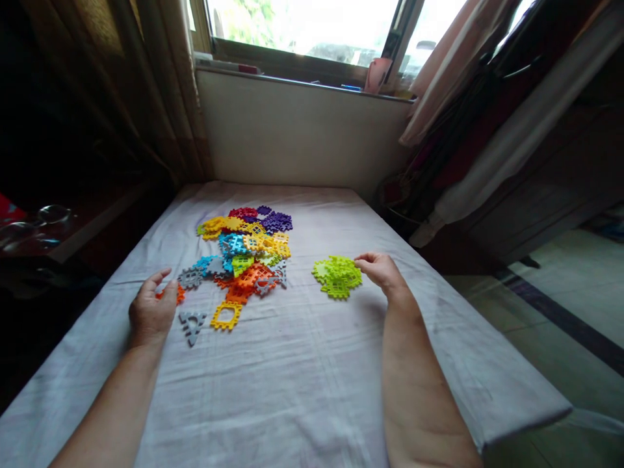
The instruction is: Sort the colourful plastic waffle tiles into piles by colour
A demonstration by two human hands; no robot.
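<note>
At the right of the cloth-covered surface, my right hand (383, 270) pinches the right edge of a pile of lime green interlocking plastic tiles (337, 278). Whether a single tile is lifted there cannot be made out. My left hand (153, 307) hovers at the left with thumb and forefinger apart, beside an orange tile (181, 294) partly hidden by the thumb. Close to it lie a grey triangular tile (192, 326), a yellow square frame tile (227, 316) and a grey tile (190, 278). Orange tiles (249, 279) are heaped between my hands.
Farther back in the mixed heap are blue tiles (233, 244), yellow tiles (266, 244), red tiles (242, 212) and purple tiles (277, 221). A pale cloth (292, 390) covers the surface. A wall with a window sill (312, 83) stands behind; clothes (468, 162) hang at right.
</note>
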